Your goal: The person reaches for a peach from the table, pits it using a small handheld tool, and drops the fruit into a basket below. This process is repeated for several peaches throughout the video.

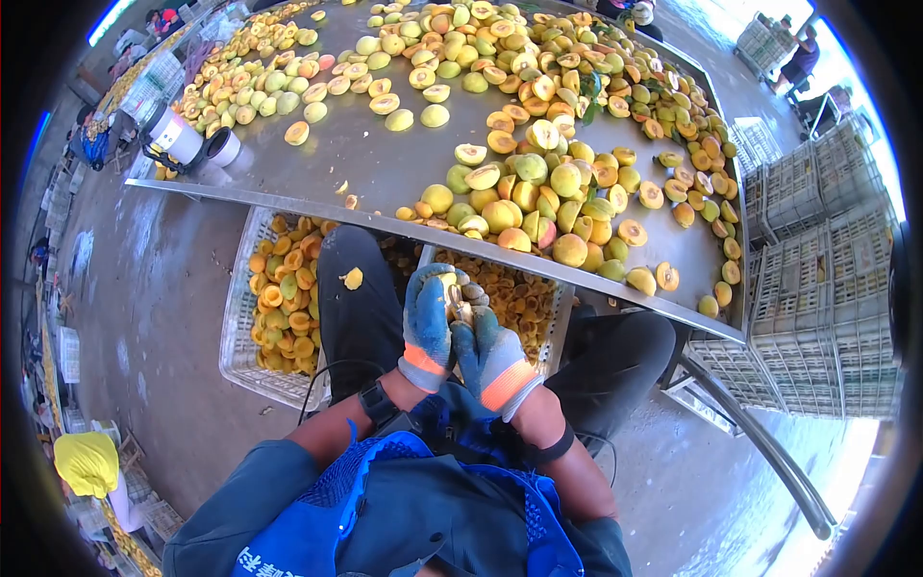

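My left hand (429, 322), in a blue and grey glove with an orange cuff, is closed above my lap. A pale yellow piece of fruit (448, 280) shows at its fingers and looks like a peach half. My right hand (488, 354), gloved alike, presses up against it with fingers curled; I cannot tell what it grips. Just beyond the hands runs the edge of a metal table (317, 183), heaped with whole and halved yellow peaches (524, 192). Below my hands, a crate of small brownish pieces (519, 303) stands between my knees.
A white crate (234, 327) of peach halves (288, 288) stands by my left knee. Two white cylindrical containers (178, 135) are at the table's left corner. Stacked plastic crates (817, 279) rise on the right beside a metal rail (760, 438). A person in yellow headwear (87, 464) is at lower left.
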{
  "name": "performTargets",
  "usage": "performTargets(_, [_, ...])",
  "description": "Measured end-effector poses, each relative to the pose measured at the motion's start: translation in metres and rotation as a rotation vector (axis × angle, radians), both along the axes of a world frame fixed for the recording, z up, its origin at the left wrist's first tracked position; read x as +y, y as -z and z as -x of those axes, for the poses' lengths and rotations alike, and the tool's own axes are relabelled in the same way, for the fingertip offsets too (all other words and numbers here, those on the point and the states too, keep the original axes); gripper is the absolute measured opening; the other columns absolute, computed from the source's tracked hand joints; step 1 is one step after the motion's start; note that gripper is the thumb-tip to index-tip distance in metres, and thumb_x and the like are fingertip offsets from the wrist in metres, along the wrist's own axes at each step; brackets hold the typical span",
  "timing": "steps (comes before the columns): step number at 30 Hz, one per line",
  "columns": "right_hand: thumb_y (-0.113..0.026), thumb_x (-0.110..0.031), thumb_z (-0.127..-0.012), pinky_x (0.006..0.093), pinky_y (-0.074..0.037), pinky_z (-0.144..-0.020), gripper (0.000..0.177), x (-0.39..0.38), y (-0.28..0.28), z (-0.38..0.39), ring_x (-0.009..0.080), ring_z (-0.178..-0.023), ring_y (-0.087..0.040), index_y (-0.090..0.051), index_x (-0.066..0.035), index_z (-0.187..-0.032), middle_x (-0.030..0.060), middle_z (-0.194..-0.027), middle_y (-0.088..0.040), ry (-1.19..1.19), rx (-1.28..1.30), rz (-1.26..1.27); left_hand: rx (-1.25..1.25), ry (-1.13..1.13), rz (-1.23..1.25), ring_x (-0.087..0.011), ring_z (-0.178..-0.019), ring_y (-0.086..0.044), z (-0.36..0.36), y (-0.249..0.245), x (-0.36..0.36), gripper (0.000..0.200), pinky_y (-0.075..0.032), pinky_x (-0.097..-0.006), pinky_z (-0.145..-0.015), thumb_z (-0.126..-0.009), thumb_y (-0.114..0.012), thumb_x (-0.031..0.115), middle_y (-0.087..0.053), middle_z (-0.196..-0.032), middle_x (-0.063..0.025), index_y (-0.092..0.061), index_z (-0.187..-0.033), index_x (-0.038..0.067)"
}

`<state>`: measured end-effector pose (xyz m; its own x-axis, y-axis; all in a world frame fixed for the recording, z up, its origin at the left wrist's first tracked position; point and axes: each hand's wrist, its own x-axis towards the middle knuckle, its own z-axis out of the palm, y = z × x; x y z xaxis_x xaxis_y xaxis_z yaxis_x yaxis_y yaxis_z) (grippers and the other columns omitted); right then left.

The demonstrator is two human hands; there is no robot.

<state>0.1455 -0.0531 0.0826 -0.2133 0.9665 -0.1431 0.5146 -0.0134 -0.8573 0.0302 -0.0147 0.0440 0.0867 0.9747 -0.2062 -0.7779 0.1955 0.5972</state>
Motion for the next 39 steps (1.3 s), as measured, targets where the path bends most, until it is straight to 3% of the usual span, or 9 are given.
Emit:
performTargets(7, [-0.050,-0.023,-0.103,0.0485,-0.056,-0.086,0.058,-0.003,0.006,0.007,0.0503,-0.098,-0.067,-0.032,0.000,-0.153,0.0333,-0.109,-0.067,0.124,0.143,-0.021,0.300,0.112,-0.169,-0.0191,-0.096,-0.061,0.013,-0.006,0.003,0.024,-0.054,-0.0360,-0.088,-0.104,-0.050,0.028,-0.061,-0.107,-0.0077,-0.054,-0.120,0.010])
performTargets(14, [-0.050,-0.019,-0.104,0.0407,-0.051,-0.098,0.056,-0.004,0.001,0.004,0.0401,-0.117,-0.066,-0.033,0.007,-0.151,0.0314,-0.121,-0.065,0.101,0.125,0.095,0.228,0.081,-0.105,-0.0187,-0.095,-0.061,0.010,0.009,0.000,0.024,-0.054,-0.0350,-0.088,-0.103,-0.048,0.028,-0.062,-0.105,-0.0078,-0.054,-0.119,0.010])
performTargets(17, [-0.049,-0.019,-0.105,0.0405,-0.050,-0.100,0.055,-0.002,0.006,-0.001,0.0385,-0.119,-0.065,-0.035,0.007,-0.151,0.0318,-0.121,-0.065,0.092,0.472,0.192,0.065,0.146,-0.047,-0.0197,-0.093,-0.063,0.017,0.012,0.007,0.023,-0.055,-0.0342,-0.084,-0.103,-0.051,0.025,-0.062,-0.104,-0.0091,-0.054,-0.119,0.009])
performTargets(21, [-0.050,-0.021,-0.105,0.0419,-0.051,-0.097,0.054,-0.004,0.002,0.008,0.0411,-0.116,-0.064,-0.036,0.007,-0.149,0.0323,-0.121,-0.064,0.130,0.178,0.116,-0.025,0.157,-0.029,-0.0201,-0.092,-0.065,0.017,0.022,0.009,0.024,-0.056,-0.0335,-0.082,-0.102,-0.051,0.026,-0.063,-0.104,-0.0103,-0.055,-0.119,0.009])
performTargets(27, [-0.051,-0.024,-0.105,0.0431,-0.055,-0.090,0.052,-0.005,0.020,0.008,0.0455,-0.109,-0.066,-0.040,0.005,-0.147,0.0316,-0.114,-0.067,0.107,0.211,-0.085,0.463,0.085,-0.296,-0.0210,-0.092,-0.065,0.021,0.024,0.006,0.023,-0.056,-0.0338,-0.083,-0.102,-0.052,0.023,-0.064,-0.104,-0.0110,-0.055,-0.118,0.006])
performTargets(30, [-0.050,-0.022,-0.106,0.0397,-0.052,-0.095,0.051,-0.003,0.024,0.008,0.0394,-0.115,-0.065,-0.040,0.006,-0.147,0.0284,-0.122,-0.065,0.085,0.275,-0.102,0.199,0.181,-0.157,-0.0168,-0.090,-0.063,0.024,0.020,0.011,0.025,-0.056,-0.0324,-0.081,-0.102,-0.051,0.022,-0.061,-0.103,-0.0087,-0.050,-0.121,0.006])
performTargets(33, [-0.048,-0.017,-0.106,0.0359,-0.048,-0.102,0.051,-0.003,0.019,0.004,0.0324,-0.126,-0.060,-0.038,0.009,-0.148,0.0266,-0.138,-0.058,0.054,0.287,0.060,0.899,0.127,-0.537,-0.0167,-0.090,-0.063,0.030,0.039,0.012,0.025,-0.056,-0.0324,-0.081,-0.102,-0.053,0.019,-0.062,-0.103,-0.0085,-0.050,-0.123,0.006])
performTargets(36, [-0.050,-0.017,-0.106,0.0340,-0.050,-0.098,0.050,-0.001,0.015,0.003,0.0302,-0.120,-0.063,-0.039,0.008,-0.148,0.0261,-0.135,-0.059,0.047,0.387,0.211,0.821,0.147,-0.529,-0.0176,-0.091,-0.063,0.029,0.014,0.008,0.025,-0.057,-0.0327,-0.081,-0.103,-0.052,0.021,-0.063,-0.101,-0.0087,-0.050,-0.122,0.005])
performTargets(39, [-0.050,-0.017,-0.105,0.0342,-0.051,-0.095,0.050,0.000,0.025,0.003,0.0315,-0.115,-0.065,-0.040,0.008,-0.147,0.0270,-0.133,-0.060,-0.058,0.267,0.067,0.202,0.253,-0.093,-0.0188,-0.090,-0.064,0.031,0.028,0.013,0.025,-0.057,-0.0333,-0.080,-0.103,-0.052,0.023,-0.063,-0.100,-0.0088,-0.052,-0.120,0.005])
